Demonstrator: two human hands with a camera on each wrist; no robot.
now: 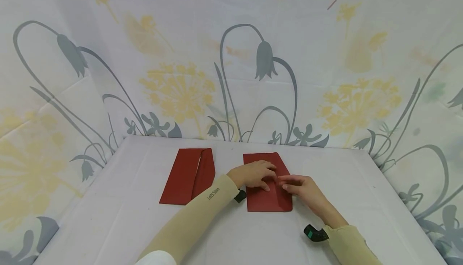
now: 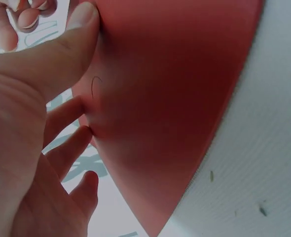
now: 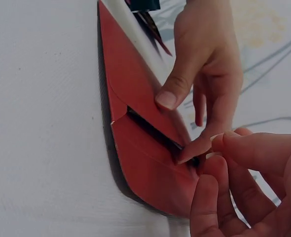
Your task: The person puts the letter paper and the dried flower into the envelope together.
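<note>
In the head view, a red envelope [image 1: 264, 202] lies on the white table. My left hand [image 1: 252, 175] rests on it, thumb and fingertips spread over the paper. The right wrist view shows this envelope [image 3: 145, 170] with a dark gap along its flap edge, and a finger of the left hand [image 3: 209, 64] touching beside that gap. Close by, my right hand [image 1: 305, 190] hovers over the envelope's right side. Its thumb and fingers [image 3: 217, 170] bend loosely towards each other near the left fingertips, and I see nothing between them.
Left of the hands lies a second red envelope [image 1: 181, 176], its flap slightly raised, partly behind the left forearm. Black wrist cameras sit at both wrists, the right one [image 1: 315, 233] close to the tabletop. A flower-printed cloth [image 1: 231, 96] stands behind the table.
</note>
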